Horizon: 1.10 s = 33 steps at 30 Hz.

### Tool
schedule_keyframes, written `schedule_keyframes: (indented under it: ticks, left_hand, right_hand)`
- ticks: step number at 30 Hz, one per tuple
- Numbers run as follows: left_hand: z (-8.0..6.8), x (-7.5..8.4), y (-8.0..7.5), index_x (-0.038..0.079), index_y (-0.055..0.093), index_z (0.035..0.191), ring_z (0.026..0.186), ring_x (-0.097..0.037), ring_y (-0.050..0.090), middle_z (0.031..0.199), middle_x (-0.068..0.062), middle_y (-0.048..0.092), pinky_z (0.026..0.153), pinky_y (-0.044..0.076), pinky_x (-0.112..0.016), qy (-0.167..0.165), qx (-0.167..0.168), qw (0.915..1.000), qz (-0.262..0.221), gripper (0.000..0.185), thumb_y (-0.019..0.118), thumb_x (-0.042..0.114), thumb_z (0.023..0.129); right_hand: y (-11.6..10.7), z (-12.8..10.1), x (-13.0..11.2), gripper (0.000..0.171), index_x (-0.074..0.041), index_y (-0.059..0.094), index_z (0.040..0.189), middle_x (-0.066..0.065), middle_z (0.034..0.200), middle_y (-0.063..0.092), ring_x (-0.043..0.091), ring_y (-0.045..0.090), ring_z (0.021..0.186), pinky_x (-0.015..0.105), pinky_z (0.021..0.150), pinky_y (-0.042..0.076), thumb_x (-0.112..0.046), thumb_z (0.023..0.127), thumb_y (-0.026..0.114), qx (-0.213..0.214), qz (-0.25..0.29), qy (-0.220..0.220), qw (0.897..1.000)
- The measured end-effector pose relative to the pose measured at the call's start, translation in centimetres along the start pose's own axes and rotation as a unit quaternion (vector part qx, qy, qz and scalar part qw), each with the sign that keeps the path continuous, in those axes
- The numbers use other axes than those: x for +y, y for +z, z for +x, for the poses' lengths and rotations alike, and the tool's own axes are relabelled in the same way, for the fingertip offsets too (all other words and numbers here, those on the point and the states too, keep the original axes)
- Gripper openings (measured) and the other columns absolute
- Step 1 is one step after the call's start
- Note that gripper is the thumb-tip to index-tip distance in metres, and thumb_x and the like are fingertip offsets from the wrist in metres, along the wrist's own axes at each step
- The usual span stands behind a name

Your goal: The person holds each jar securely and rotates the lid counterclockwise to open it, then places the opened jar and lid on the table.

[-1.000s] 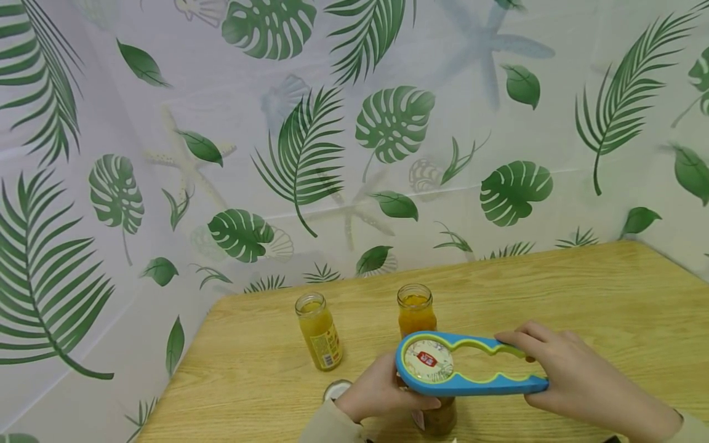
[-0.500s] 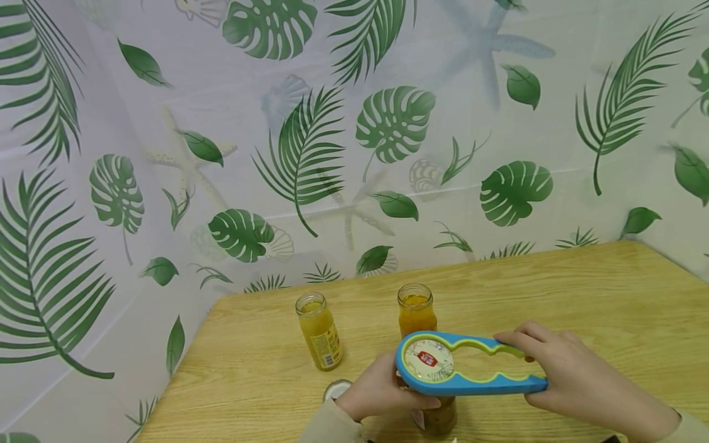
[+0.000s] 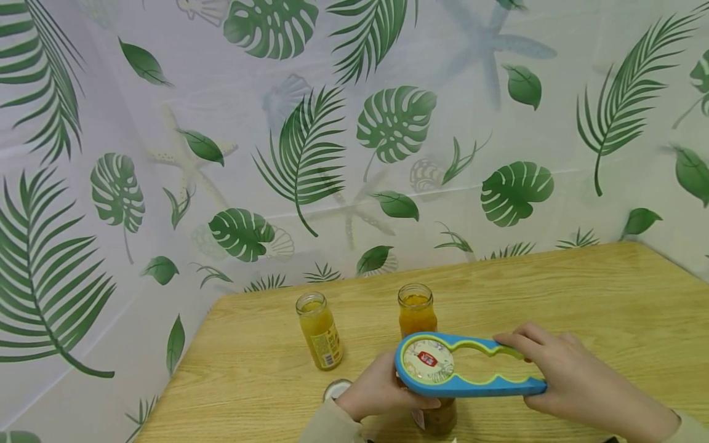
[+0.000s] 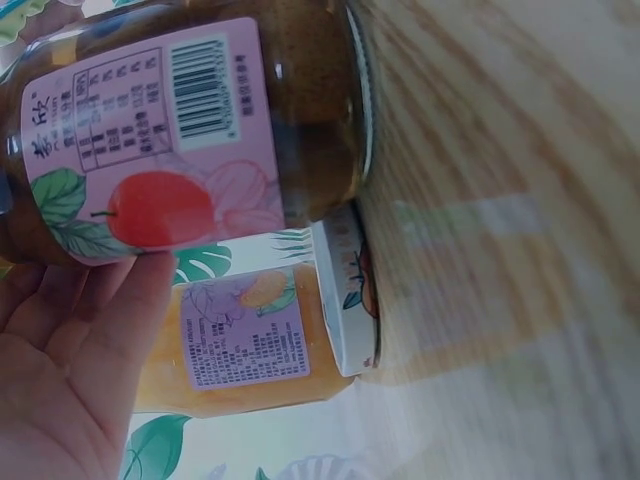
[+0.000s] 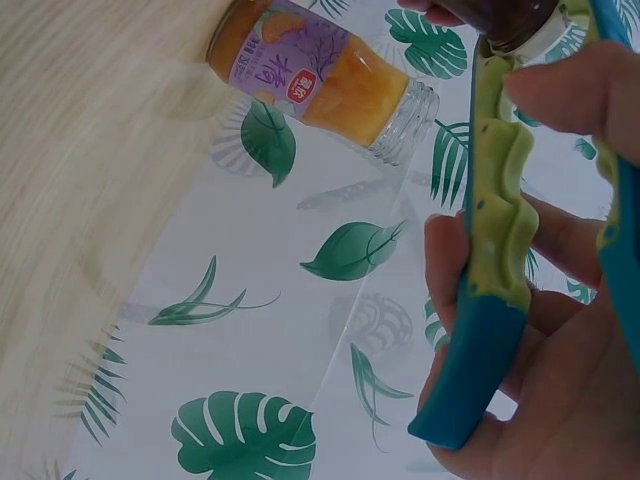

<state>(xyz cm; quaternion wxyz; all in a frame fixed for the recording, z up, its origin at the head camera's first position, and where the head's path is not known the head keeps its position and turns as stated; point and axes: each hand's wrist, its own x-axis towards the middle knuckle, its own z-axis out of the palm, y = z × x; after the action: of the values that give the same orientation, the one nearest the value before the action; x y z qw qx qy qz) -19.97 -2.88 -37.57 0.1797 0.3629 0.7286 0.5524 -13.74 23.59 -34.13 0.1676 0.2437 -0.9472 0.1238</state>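
A brown-filled glass jam jar (image 3: pixel 441 418) stands upright at the near side of the table, its pink label (image 4: pixel 160 130) with a red fruit showing in the left wrist view. My left hand (image 3: pixel 382 391) grips the jar just below its top. Around the jar's printed lid (image 3: pixel 428 362) sits the round end of a blue and lime-green jar opener (image 3: pixel 498 388). My right hand (image 3: pixel 581 380) holds the opener's two handle ends, thumb on one arm and fingers on the other. In the right wrist view the fingers (image 5: pixel 455 270) wrap behind the wavy grip.
Behind the opener stands a lidless orange-filled jar (image 3: pixel 416 319). A lidless yellow jar (image 3: pixel 321 338) stands to its left. Beside my left hand a loose white lid (image 3: pixel 335 390) lies partly hidden on the wooden table (image 3: pixel 244 369). A leaf-patterned cloth (image 3: pixel 354 135) hangs behind.
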Motion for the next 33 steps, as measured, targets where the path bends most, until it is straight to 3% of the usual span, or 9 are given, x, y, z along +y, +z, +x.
schedule_keyframes:
  ticks: [17,25,30,33]
  left_hand:
    - [0.06,-0.35,0.02,0.018,0.047,0.125,0.102,-0.006,0.050,0.113,0.008,0.055,0.086,0.039,-0.022,0.001,-0.003,1.0000,-0.008,0.062,0.073,0.003,0.071]
    - [0.12,-0.77,0.00,0.019,0.041,0.129,0.105,-0.007,0.048,0.117,0.007,0.051,0.085,0.041,-0.024,0.003,-0.044,0.9978,-0.048,0.063,0.068,0.001,0.075]
    - [-0.07,-0.86,-0.26,0.025,0.037,0.129,0.108,-0.006,0.045,0.122,0.011,0.046,0.089,0.037,-0.024,-0.006,-0.084,0.9961,-0.026,0.065,0.068,0.003,0.076]
    - [-0.12,-0.86,-0.17,0.026,0.039,0.128,0.110,-0.004,0.043,0.121,0.013,0.046,0.091,0.034,-0.023,-0.012,-0.084,0.9963,-0.013,0.063,0.069,0.005,0.076]
  right_hand:
    - [0.13,0.11,-0.03,0.062,-0.013,0.058,0.107,-0.009,0.095,0.050,0.003,0.045,0.071,0.033,0.062,0.039,-0.019,0.051,0.082,-0.004,-0.013,0.005,1.000]
    - [0.22,0.26,0.12,0.055,-0.012,0.058,0.101,-0.008,0.092,0.048,0.008,0.047,0.069,0.030,0.059,0.045,-0.018,0.052,0.082,-0.023,-0.001,0.011,1.000]
    - [0.30,0.31,0.24,0.054,-0.011,0.058,0.101,-0.009,0.090,0.048,0.007,0.047,0.069,0.026,0.058,0.046,-0.017,0.053,0.082,-0.024,0.006,0.012,1.000]
    - [0.33,0.29,0.32,0.054,-0.011,0.058,0.101,-0.009,0.090,0.048,0.008,0.048,0.069,0.026,0.057,0.046,-0.017,0.053,0.082,-0.019,0.009,0.007,1.000]
